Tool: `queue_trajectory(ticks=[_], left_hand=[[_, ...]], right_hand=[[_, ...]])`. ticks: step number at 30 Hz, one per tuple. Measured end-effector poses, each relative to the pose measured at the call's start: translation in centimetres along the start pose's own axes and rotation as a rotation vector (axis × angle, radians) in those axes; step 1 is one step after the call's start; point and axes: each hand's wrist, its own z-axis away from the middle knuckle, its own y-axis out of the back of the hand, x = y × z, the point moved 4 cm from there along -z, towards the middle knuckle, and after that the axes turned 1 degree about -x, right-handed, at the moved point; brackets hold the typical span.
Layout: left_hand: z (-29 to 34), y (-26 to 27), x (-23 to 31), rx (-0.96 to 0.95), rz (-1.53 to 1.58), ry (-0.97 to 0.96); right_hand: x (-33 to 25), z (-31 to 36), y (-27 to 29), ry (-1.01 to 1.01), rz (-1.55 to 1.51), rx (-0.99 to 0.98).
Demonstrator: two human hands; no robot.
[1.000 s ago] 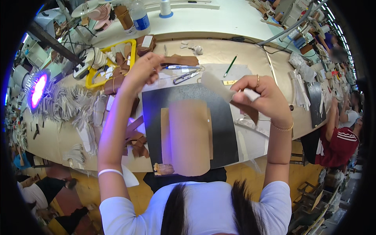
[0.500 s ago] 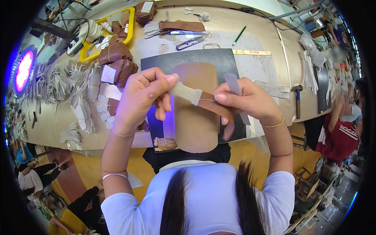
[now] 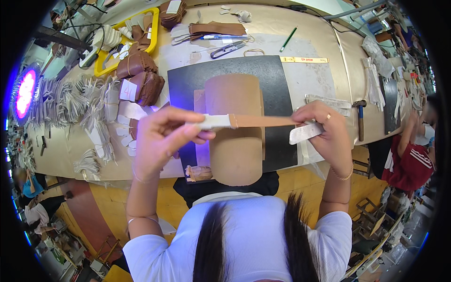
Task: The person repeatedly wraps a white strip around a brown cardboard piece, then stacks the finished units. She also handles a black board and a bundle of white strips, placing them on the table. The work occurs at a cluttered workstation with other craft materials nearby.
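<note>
A brown leather strap (image 3: 263,121) is stretched level between my two hands. Its whitish end piece (image 3: 217,121) is pinched by the thumb and fingers of my left hand (image 3: 162,136). My right hand (image 3: 329,124) grips the brown end. A pale grey-white tab (image 3: 304,134) sticks out beneath the right fingers; whether it belongs to the same strap I cannot tell. Below the strap lies a rounded tan form (image 3: 235,94) on a black mat (image 3: 188,75). At the form's near left corner sits a small tape-wrapped block (image 3: 199,173).
Bundled brown leather pieces (image 3: 146,87) and a yellow tray (image 3: 153,44) stand at far left, beside stacks of pale strips (image 3: 66,96). Snips (image 3: 228,50), a green pencil (image 3: 288,39) and a yellow ruler (image 3: 305,60) lie beyond the mat. A hammer (image 3: 360,120) rests at right.
My right hand has moved right and turned over, pulling the strap from curled and slanting to straight and level. My left hand has shifted slightly lower.
</note>
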Motion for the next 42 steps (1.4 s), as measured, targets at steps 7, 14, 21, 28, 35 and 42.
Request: queue_trajectory(ticks=[7,14,21,28,35,42], left_hand=[[2.9,-0.3,-0.8,-0.025,-0.247,-0.182],[3.0,-0.7,0.0,-0.048,-0.334,-0.242],[3.0,-0.8,0.0,-0.056,-0.330,-0.265],[2.9,-0.6,-0.1,-0.046,-0.313,-0.268],[2.7,-0.4,-0.4,-0.019,-0.284,-0.240],[2.5,-0.5,-0.3,-0.039,-0.265,-0.186]], right_hand=[[0.5,3.9,-0.5,0.344,0.393,0.613],[0.9,4.5,-0.6,0.363,0.386,0.725],[1.0,4.8,-0.5,0.340,0.420,0.741],[1.1,4.8,-0.4,0.354,0.445,0.744],[1.1,4.5,-0.6,0.356,0.372,0.723],[1.0,4.4,-0.7,0.351,0.389,0.732]])
